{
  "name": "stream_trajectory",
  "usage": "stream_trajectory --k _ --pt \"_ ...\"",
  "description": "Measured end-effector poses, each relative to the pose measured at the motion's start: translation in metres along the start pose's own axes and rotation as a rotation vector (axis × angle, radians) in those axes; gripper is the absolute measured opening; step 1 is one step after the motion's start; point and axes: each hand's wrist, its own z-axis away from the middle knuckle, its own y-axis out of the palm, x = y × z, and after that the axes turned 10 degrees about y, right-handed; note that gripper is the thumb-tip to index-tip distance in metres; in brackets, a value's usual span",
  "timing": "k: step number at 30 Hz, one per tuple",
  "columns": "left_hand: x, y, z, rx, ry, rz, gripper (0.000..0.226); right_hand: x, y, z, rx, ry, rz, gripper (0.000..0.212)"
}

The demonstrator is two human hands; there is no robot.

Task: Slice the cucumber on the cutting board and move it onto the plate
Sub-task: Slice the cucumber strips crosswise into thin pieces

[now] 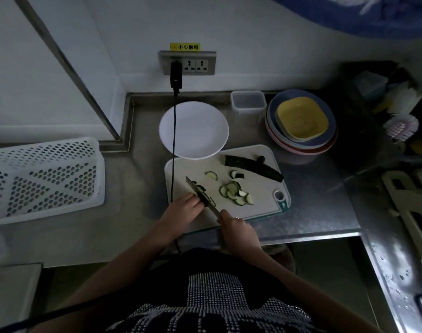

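Note:
A white cutting board (260, 200) lies on the steel counter. My right hand (236, 227) grips a knife (200, 194) whose blade rests across a short cucumber piece (206, 195). My left hand (183, 206) holds that piece down from the left. A pile of cut slices (236, 192) sits mid-board, with one loose slice (212, 175) and a small chunk (236, 174) above it. A long half cucumber (250, 165) lies along the board's far edge. The white plate (198, 129) stands behind the board and holds nothing.
A black cable (174, 145) hangs from the wall socket (188, 63) across the plate and the board's left edge. A white perforated basket (44, 179) stands at left. A clear box (248, 102) and stacked coloured plates (301, 121) sit at the back right.

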Motion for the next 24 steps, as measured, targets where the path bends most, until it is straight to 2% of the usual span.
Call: stream_trajectory --k 9,16,21,24 --pt "-0.005 -0.004 -0.001 -0.045 -0.028 0.012 0.031 -0.001 0.004 -0.004 0.007 -0.035 0.177 0.025" --pt "-0.003 0.0 0.001 -0.067 -0.013 -0.008 0.029 0.001 0.006 -0.009 0.038 -0.006 0.173 0.039" --pt "-0.002 -0.003 -0.001 -0.029 -0.01 -0.032 0.032 -0.002 0.004 -0.01 0.025 0.004 0.169 0.036" --pt "-0.001 -0.004 -0.005 0.001 -0.083 0.054 0.028 -0.007 0.002 -0.012 -0.038 0.101 0.075 0.029"
